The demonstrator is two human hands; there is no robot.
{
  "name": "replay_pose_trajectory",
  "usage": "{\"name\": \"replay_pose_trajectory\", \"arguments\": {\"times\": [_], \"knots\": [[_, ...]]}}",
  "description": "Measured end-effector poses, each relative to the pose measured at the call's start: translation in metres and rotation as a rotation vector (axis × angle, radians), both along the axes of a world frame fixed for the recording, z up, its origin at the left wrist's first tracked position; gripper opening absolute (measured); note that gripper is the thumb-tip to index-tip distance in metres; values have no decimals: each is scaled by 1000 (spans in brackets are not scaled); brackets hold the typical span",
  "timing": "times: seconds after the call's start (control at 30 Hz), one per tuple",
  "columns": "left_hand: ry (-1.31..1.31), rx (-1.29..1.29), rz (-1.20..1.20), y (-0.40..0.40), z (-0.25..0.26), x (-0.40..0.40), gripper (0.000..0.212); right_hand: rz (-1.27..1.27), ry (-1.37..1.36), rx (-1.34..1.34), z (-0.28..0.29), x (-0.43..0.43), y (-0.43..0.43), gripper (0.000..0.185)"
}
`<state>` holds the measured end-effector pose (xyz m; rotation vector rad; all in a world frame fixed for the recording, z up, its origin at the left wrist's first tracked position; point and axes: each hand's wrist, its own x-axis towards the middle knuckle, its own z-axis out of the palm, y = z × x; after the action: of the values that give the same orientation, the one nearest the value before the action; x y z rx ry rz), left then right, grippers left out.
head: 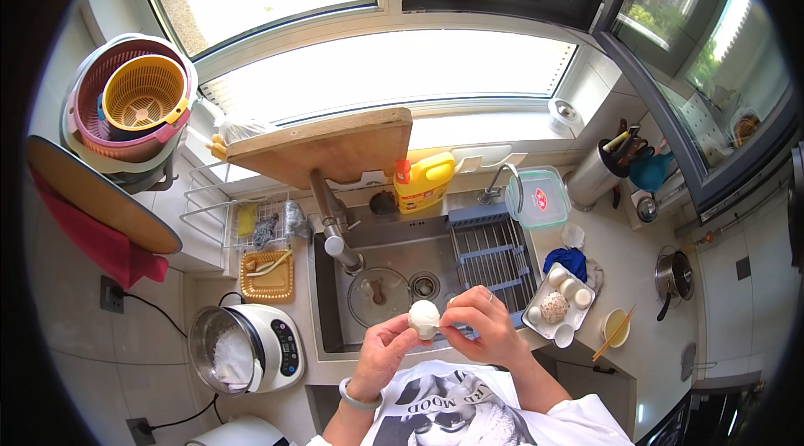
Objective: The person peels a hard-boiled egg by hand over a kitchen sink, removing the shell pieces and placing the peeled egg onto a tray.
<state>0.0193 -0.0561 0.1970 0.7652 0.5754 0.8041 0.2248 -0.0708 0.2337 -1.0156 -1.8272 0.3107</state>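
A round white item, partly in a paper-like wrapping, is held up at the sink's front edge. My left hand holds it from below and the left, fingers and thumb around its lower part. My right hand pinches a thin bit at its right side between thumb and fingertips. Behind it lies the steel sink, with a glass lid in the basin. To the right, a white tray holds several white round items, a speckled ball and a small white cup.
A drying rack spans the sink's right side. Beyond are a tap, a yellow jug and a wooden board. A bowl with chopsticks stands right; a white appliance with a steel pot stands left.
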Motion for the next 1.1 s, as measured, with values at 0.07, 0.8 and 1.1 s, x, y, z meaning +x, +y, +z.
{"name": "replay_pose_trajectory", "arguments": {"times": [0.07, 0.8, 1.1], "knots": [[-26, -19, -10, 0, 1, 1, 41, -6, 1, 25, -1, 0, -2, 27], [17, -6, 137, 7, 2, 21, 48, 32, 720, -647, -38, -21, -16, 46], [756, 985, 549, 8, 20, 24, 15, 64, 1015, -784, -37, -22, -20, 49]]}}
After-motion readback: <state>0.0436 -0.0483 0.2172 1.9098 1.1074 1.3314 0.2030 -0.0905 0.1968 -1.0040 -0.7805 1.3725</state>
